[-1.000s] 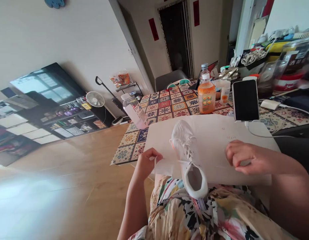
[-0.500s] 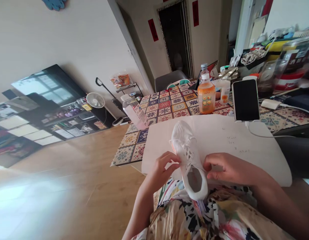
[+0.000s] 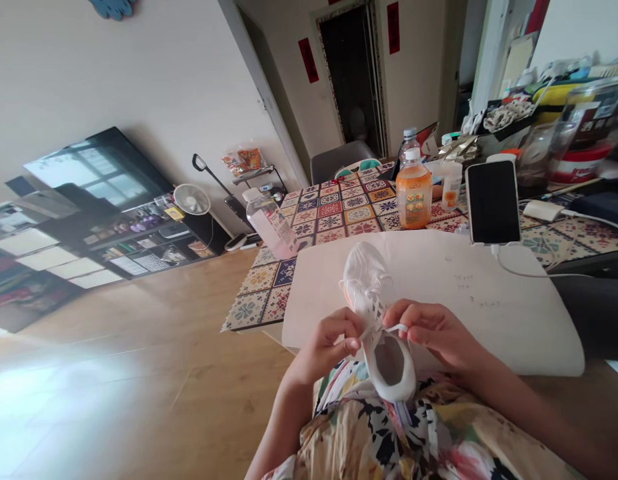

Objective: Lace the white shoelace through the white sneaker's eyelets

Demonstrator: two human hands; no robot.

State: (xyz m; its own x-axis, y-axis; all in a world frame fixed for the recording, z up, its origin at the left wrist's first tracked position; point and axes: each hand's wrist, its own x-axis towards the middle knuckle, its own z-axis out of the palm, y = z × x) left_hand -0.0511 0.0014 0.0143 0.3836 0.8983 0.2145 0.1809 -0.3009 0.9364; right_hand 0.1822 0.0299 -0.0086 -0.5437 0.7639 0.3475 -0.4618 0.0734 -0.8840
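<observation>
"Closest to the lens?"

"At bottom center, floral clothing (image 3: 359, 433). Just above, near the middle of the frame, a white shoe (image 3: 371, 293), toe toward the top, overlapping a white panel (image 3: 519, 340) faintly marked at right."

"And at the shoe?"

"At left, the left hand (image 3: 329, 345), fingers pinching a length of white lace (image 3: 399, 327) close to the shoe's opening. At right, the right hand (image 3: 436, 327), fingers likewise closed on lace, drawn out from the eyelets."

"Beyond the panel?"

"Across mid-frame, a tile-patterned tabletop (image 3: 333, 223). At left of center, a pink-tinted bottle (image 3: 271, 227); at right of center, a bottle of orange liquid (image 3: 413, 200); farther right, a phone (image 3: 493, 203), propped up, with a pale cable (image 3: 549, 272) below."

"And farthest back?"

"At left, a white fan (image 3: 191, 199) beside a dark television (image 3: 99, 170). At top center, a dark doorway (image 3: 353, 80) between two red strips (image 3: 308, 60)."
</observation>
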